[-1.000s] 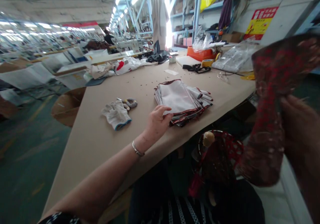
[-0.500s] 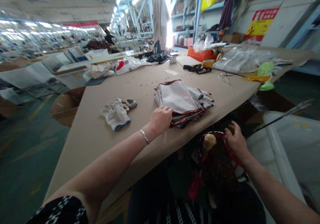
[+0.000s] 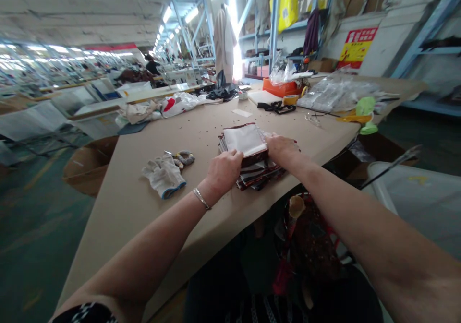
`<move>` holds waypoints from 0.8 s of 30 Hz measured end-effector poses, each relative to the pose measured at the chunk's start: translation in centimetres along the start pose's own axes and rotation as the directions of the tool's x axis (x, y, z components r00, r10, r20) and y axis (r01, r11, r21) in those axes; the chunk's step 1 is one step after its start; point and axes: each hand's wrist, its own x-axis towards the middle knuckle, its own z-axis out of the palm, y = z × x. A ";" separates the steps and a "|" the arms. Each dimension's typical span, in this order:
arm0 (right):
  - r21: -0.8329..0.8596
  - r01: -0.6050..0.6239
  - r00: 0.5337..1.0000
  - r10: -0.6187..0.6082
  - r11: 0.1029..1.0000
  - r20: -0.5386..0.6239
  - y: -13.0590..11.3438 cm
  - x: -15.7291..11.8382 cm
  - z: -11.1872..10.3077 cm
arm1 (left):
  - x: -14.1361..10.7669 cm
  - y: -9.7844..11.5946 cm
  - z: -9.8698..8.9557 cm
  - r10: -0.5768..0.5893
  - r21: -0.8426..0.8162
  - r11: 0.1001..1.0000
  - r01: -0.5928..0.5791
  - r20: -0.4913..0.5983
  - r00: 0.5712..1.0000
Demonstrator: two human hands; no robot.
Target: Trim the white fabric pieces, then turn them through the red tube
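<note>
A stack of flat white fabric pieces with dark red edges (image 3: 248,143) lies near the front edge of the brown table (image 3: 151,217). My left hand (image 3: 223,169) grips the stack's near left corner, fingers curled over the top piece. My right hand (image 3: 283,148) presses on the stack's right side and covers part of it. Both hands hold the stack between them. Below the table edge, in my lap, lies dark red patterned fabric (image 3: 313,246).
White work gloves (image 3: 163,174) and a small grey coil (image 3: 183,158) lie left of the stack. At the table's far end are an orange tray (image 3: 283,88), tape roll (image 3: 289,100), plastic bags (image 3: 331,92) and green items (image 3: 365,112). A white bin (image 3: 414,198) stands at right.
My right hand dropped the red fabric into my lap, then came up onto the stack's right side. The stack now looks squared up and narrower. My left hand stayed at its corner.
</note>
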 end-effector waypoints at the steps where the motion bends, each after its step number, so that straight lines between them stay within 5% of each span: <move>1: 0.004 -0.039 0.999 0.039 0.999 -0.027 0.5 -0.2 -0.6 | -0.1 -0.2 0.2 -0.038 -0.054 0.998 0.037 -0.020 0.999; 3: 0.053 -0.053 0.992 0.058 0.997 -0.110 0.7 -1.6 -2.0 | -0.2 -0.3 0.6 -0.149 -0.254 0.958 0.132 -0.049 0.988; 5: 0.103 -0.010 0.982 0.029 0.995 -0.186 0.0 -4.1 -2.9 | -0.5 0.2 0.4 -0.331 -0.602 0.762 0.240 -0.043 0.943; 7: 0.119 0.017 0.987 0.003 0.993 -0.163 -1.1 -7.3 -3.0 | -1.3 1.5 -0.7 -0.508 -0.923 0.311 0.225 0.038 0.861; 9: 0.169 0.010 0.998 0.000 0.986 -0.057 -2.2 -10.8 -2.5 | -2.6 3.3 -2.4 -0.564 -0.980 -0.180 0.082 0.172 0.807; 10: 0.246 0.000 1.000 0.003 0.969 -0.012 -2.6 -12.5 -2.1 | -3.5 4.3 -3.3 -0.535 -0.940 -0.340 0.043 0.231 0.813; 12: 0.504 -0.017 1.000 0.009 0.864 0.018 -3.0 -15.6 -1.1 | -5.5 6.1 -4.2 -0.431 -0.846 -0.524 0.103 0.367 0.824; 14: 0.811 -0.089 0.995 0.088 0.578 0.046 -3.1 -18.1 0.0 | -7.7 7.5 -3.8 -0.336 -0.801 -0.549 0.239 0.473 0.814; 16: 0.975 -0.207 0.954 0.236 0.078 0.183 -3.2 -20.3 1.2 | -9.6 8.6 -2.6 -0.199 -0.800 -0.425 0.423 0.539 0.819; 18: 0.874 -0.274 0.861 0.302 -0.402 0.409 -3.6 -22.5 2.4 | -11.1 9.5 -1.6 0.019 -0.781 -0.243 0.575 0.589 0.808; 19: 0.779 -0.304 0.819 0.266 -0.549 0.508 -4.0 -23.6 3.0 | -11.6 9.9 -1.3 0.130 -0.756 -0.192 0.626 0.613 0.780; 21: 0.653 -0.419 0.780 0.117 -0.631 0.614 -4.7 -25.9 3.5 | -12.1 10.5 -1.2 0.282 -0.669 -0.222 0.709 0.652 0.704; 24: 0.692 -0.556 0.779 0.002 -0.460 0.627 -5.0 -28.7 1.9 | -11.5 11.3 -1.7 0.366 -0.462 -0.410 0.786 0.706 0.606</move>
